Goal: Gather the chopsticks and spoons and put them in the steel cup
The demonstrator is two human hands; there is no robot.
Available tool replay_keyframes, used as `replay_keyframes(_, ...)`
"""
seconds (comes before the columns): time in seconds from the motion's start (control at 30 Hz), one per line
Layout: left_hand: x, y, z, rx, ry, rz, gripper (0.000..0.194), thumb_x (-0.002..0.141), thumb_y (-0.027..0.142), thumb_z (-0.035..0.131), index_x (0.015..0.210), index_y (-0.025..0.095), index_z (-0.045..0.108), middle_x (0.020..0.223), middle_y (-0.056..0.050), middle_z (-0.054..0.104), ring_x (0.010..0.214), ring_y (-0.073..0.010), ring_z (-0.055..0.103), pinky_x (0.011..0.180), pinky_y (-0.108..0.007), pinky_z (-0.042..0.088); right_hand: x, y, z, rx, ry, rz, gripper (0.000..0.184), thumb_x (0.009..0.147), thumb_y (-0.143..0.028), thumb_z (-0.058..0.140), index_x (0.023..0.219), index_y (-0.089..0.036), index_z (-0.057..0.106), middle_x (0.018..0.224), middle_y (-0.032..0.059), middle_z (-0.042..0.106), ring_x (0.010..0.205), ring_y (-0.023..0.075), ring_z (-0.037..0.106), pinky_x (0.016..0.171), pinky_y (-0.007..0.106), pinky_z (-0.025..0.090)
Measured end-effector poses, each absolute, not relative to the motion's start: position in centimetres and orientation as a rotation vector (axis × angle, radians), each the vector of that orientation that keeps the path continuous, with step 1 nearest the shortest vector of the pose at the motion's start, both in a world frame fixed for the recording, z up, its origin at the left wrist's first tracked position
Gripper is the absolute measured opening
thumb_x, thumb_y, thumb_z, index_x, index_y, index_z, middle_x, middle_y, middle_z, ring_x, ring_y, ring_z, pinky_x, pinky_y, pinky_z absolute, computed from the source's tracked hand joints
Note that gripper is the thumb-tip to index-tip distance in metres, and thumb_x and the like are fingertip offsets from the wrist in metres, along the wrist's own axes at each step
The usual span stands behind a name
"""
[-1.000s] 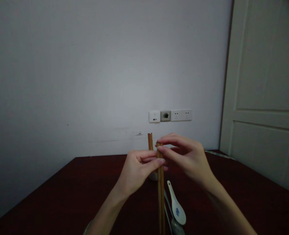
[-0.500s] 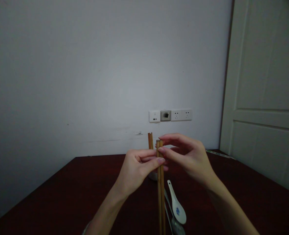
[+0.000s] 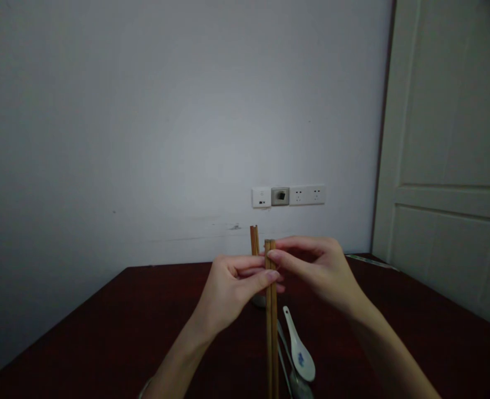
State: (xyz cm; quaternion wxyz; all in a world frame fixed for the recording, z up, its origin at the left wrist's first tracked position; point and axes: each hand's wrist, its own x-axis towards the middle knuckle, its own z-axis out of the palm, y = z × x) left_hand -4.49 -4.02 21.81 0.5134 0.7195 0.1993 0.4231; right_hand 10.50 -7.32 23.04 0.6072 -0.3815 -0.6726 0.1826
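Note:
A pair of wooden chopsticks (image 3: 272, 332) stands upright in front of me, side by side, their top ends almost level. My left hand (image 3: 234, 291) pinches them a little below the top, thumb across the front. Closer to the top ends, my right hand (image 3: 313, 266) grips them between thumb and fingers. Behind my hands, more wooden chopsticks (image 3: 254, 239) rise from a pale container (image 3: 259, 301), mostly hidden by my left hand. To the right of the held pair lie a white spoon (image 3: 300, 352) with a blue mark and a metal spoon (image 3: 300, 385).
The dark red table (image 3: 115, 332) reaches back to a pale wall (image 3: 145, 138) with sockets and a switch (image 3: 288, 196). A white panelled door (image 3: 448, 138) stands at the right. A thin flat strip (image 3: 373, 261) lies near the table's back right edge.
My right index finger has lowered from above the chopsticks' top ends to beside them. The two tops now look more even. My left hand has hardly moved.

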Motion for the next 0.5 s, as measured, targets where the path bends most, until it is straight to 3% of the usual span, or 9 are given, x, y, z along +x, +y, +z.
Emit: replay_keyframes(0.5, -4.48, -3.86, 21.72, 1.706, 0.499, 0.984, 0.027, 0.071, 0.028, 0.063, 0.091, 0.010, 0.068, 0.079, -0.011, 0.069, 0.071, -0.0195, 0.065, 0.068, -0.031, 0.053, 10.72, -7.24, 23.12, -0.898, -1.593, 0.418, 0.020, 0.069, -0.036, 0.063, 0.070, -0.017, 0.069, 0.065, 0.0031, 0.066, 0.056, 0.0121, 0.060, 0.049, 0.021, 0.050)
